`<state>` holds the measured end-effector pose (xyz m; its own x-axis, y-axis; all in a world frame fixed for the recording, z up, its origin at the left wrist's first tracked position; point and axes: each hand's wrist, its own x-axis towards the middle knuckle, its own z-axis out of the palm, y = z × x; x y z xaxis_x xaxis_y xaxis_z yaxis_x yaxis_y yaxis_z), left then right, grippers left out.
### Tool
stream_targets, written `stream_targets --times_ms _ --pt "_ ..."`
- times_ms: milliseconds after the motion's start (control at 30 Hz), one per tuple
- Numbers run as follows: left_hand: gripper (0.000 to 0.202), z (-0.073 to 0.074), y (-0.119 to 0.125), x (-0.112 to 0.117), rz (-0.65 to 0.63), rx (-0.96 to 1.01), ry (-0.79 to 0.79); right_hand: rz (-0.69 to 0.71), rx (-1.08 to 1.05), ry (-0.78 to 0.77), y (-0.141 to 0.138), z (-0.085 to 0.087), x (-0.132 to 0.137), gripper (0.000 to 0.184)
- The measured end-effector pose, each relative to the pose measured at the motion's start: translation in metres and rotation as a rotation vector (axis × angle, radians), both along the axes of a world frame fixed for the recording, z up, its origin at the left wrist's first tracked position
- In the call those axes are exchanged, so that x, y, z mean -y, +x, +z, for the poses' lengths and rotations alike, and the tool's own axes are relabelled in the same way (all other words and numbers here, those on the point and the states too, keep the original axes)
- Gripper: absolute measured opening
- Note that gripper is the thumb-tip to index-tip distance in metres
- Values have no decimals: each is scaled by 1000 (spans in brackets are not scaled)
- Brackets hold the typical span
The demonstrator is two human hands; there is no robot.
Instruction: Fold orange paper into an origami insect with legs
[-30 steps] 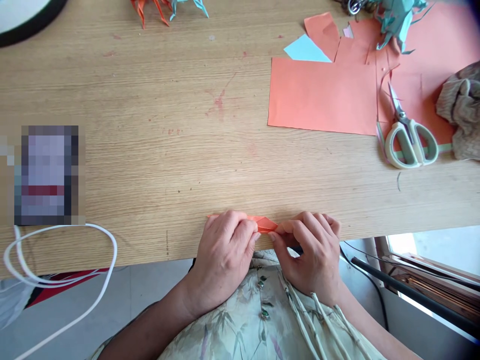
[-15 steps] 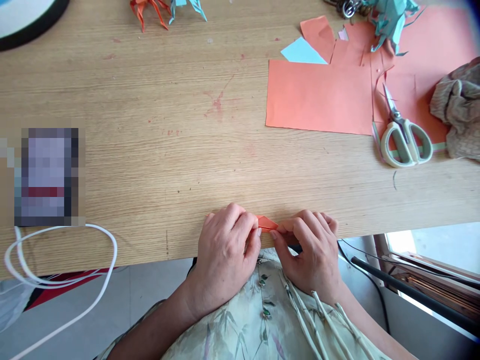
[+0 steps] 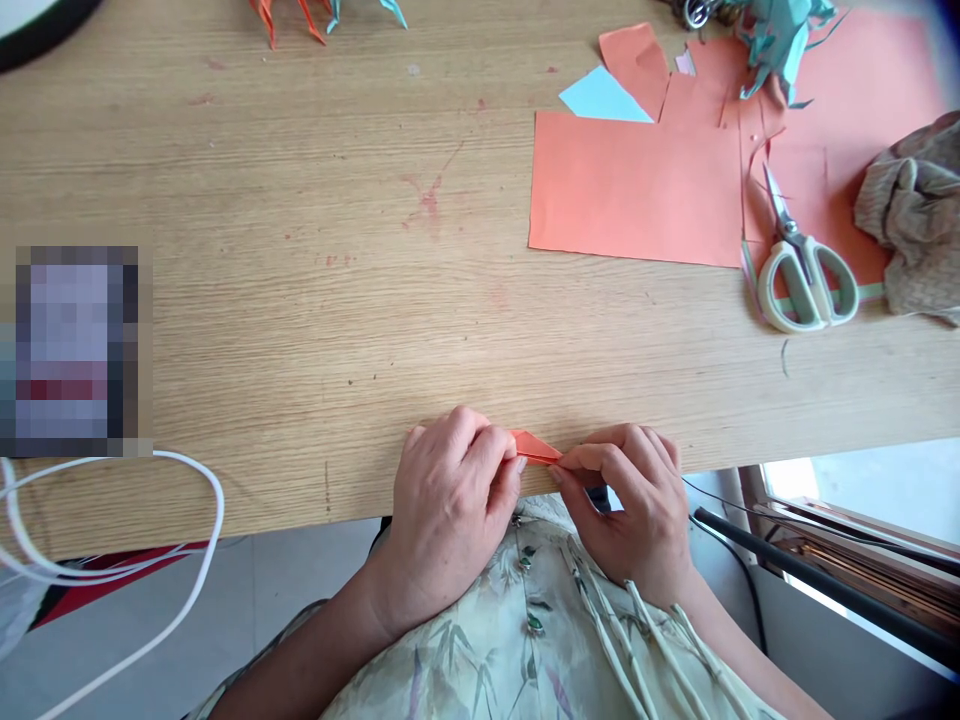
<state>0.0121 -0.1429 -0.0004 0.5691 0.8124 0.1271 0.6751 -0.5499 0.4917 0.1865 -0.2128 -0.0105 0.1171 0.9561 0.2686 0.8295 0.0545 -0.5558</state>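
Observation:
A small folded orange paper piece (image 3: 534, 446) lies at the near edge of the wooden table (image 3: 337, 260). My left hand (image 3: 450, 510) is closed, its fingers curled over the left part of the piece and hiding it. My right hand (image 3: 634, 505) pinches the piece's right end between thumb and forefinger. Only a short pointed section of the paper shows between the two hands.
Orange paper sheets (image 3: 637, 190) and a light blue scrap (image 3: 604, 100) lie at the far right, with scissors (image 3: 806, 270) on them. A beige cloth (image 3: 911, 215) sits at the right edge. Folded paper figures (image 3: 780, 35) stand at the back. White cable (image 3: 112, 560) loops at the left.
My left hand has slid further over the orange piece, so less paper shows on its left side. The whole view has shifted slightly.

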Motion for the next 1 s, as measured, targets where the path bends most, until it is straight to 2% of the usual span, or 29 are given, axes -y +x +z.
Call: stream_targets --times_ms 300,500,700,1000 --pt "13 -1 1 1 25 13 -10 -35 32 -77 -2 0 2 10" --pt "15 -1 2 1 31 11 -10 -4 22 -11 0 -2 3 8" --pt "15 -1 2 0 24 18 -19 159 87 145 3 -10 9 33" --pt "11 -1 0 -1 10 49 -16 143 176 166 0 -18 15 55"
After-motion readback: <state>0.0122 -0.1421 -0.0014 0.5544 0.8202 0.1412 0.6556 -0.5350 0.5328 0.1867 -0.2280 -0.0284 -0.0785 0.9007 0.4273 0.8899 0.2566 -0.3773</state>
